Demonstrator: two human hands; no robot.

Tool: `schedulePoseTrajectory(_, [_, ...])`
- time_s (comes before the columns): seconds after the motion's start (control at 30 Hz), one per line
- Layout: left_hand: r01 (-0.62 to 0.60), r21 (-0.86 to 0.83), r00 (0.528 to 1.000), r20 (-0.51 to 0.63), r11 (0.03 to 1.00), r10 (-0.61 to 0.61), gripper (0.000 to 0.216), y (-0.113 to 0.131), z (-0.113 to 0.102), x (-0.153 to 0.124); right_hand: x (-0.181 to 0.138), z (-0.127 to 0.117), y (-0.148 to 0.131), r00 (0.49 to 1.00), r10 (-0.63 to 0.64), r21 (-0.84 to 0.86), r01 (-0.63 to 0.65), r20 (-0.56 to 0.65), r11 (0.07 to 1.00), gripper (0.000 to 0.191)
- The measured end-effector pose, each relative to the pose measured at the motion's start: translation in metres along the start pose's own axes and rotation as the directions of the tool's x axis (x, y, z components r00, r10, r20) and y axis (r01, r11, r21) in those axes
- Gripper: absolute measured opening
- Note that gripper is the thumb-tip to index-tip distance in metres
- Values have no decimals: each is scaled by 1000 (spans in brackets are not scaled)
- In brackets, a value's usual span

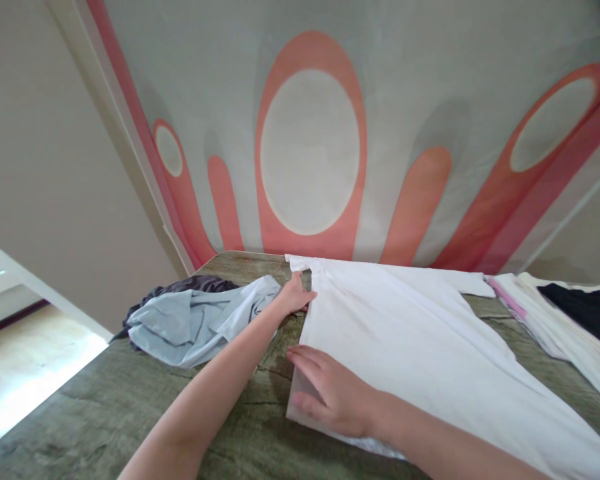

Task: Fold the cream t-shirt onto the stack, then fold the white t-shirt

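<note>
One white shirt (390, 327), one pale gray garment (180, 323), one dark garment (205, 285) and two hands seen. Shirt spread mostly rightward of both; sleeve reached by left hand (295, 295), grip unclear; near-left edge covered by unclenched right hand (337, 393). Wood-patterned table (105, 400) set against painted wall (405, 53).

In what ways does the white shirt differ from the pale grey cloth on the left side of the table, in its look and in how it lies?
The white shirt is spread mostly flat, while the pale grey cloth lies bunched in folds.
The white shirt covers a much larger area than the pale grey cloth.
The white shirt is plain white; the pale grey cloth has a bluish tint.
Both lie on the wood-patterned table.
</note>
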State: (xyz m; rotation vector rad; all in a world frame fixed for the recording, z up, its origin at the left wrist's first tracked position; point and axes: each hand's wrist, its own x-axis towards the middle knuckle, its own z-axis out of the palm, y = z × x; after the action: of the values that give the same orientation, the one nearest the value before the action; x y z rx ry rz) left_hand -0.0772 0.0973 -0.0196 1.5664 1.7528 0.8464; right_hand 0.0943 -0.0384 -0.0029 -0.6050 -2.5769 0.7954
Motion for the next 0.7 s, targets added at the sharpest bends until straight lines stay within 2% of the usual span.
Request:
schedulePoseTrajectory(0.1, [42,-14,997,64,999,-41,64,-7,-10,-38,5,-14,20,976,143,-26,-149,-161,988,34])
schedulePoseTrajectory(0.2, [78,96,981,168,992,-93,30,-10,-18,-72,4,-32,46,932,295,-61,-313,-210,948,28])
schedulePoseTrajectory(0.27, [61,193,971,217,979,-103,21,-9,-19,-87,0,-43,60,918,342,-95,-366,-202,926,28])
schedulePoseTrajectory(0.47, [-3,333,988,146,943,-48,16,-8,-13,-98,-9,-60,82,910,363,-149,-394,-199,907,31])
schedulePoseTrajectory(0.6, [-39,414,981,190,910,-44,19,-6,-15,-97,-7,-54,88,917,321,-205,-369,-236,906,29])
schedulePoseTrajectory(0.7, [-31,495,990,132,868,-40,17,-2,-17,-97,-4,-45,88,934,260,-237,-318,-246,918,28])
